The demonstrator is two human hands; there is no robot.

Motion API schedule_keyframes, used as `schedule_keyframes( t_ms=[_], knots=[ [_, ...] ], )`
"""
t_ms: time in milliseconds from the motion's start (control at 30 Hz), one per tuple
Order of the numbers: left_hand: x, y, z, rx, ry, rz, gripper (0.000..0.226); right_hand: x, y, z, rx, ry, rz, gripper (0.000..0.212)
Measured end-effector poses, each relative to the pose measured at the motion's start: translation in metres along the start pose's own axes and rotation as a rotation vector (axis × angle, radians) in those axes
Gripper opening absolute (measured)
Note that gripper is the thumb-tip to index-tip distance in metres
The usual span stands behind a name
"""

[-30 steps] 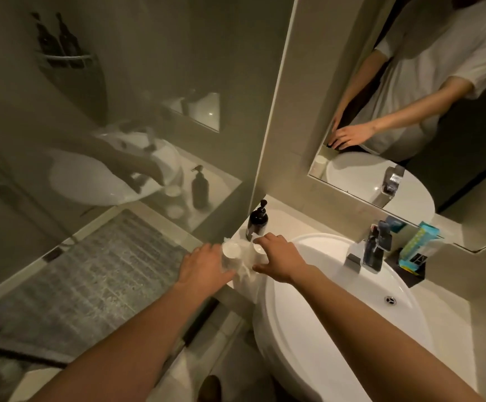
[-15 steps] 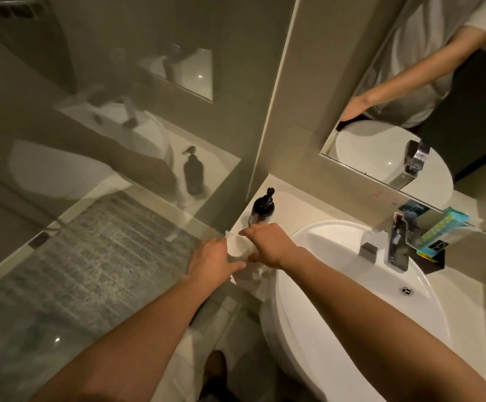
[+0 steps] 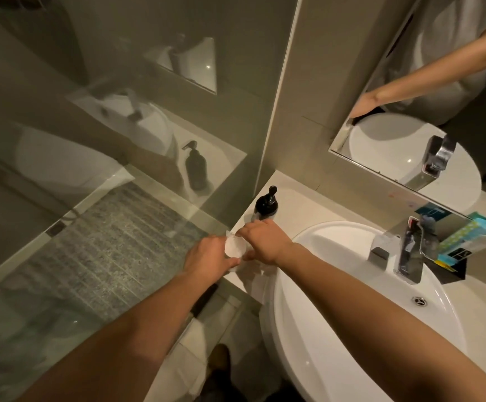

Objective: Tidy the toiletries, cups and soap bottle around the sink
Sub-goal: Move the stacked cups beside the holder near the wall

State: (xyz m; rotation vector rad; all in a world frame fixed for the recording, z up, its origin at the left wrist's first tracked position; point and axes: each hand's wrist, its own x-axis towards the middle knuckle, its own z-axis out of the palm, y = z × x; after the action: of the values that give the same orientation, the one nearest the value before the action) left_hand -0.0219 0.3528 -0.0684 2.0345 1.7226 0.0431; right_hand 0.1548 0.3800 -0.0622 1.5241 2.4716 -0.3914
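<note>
Both hands, left [image 3: 207, 258] and right [image 3: 265, 242], hold a cup [image 3: 234, 247] at the table [image 3: 302, 204] edge; a loose grip drops it.

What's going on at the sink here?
A person is tidying the counter to the left of the white sink. Both hands are on a small white cup at the counter's edge: the left hand wraps it from the side while the right hand pinches at its rim. A black soap pump bottle stands upright just behind them. Colourful toiletries sit behind the faucet, untouched.
</note>
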Motion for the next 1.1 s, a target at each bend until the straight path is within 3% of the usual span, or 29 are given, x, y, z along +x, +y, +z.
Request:
schedule_keyframes(
  t_ms=[600,900,1100],
  knots=[
    [0.005,-0.007,-0.008,-0.037,-0.026,-0.016,0.043,0.009,-0.004,0.001,0.091,0.039,0.001,0.052],
    [-0.012,0.007,-0.081,-0.060,-0.002,0.155,0.045,-0.045,-0.012,-0.044,0.514,0.251,0.055,0.058],
    [-0.023,0.055,-0.117,-0.027,-0.025,0.331,0.040,-0.110,-0.004,-0.080,0.600,0.358,0.158,0.055]
  ],
)
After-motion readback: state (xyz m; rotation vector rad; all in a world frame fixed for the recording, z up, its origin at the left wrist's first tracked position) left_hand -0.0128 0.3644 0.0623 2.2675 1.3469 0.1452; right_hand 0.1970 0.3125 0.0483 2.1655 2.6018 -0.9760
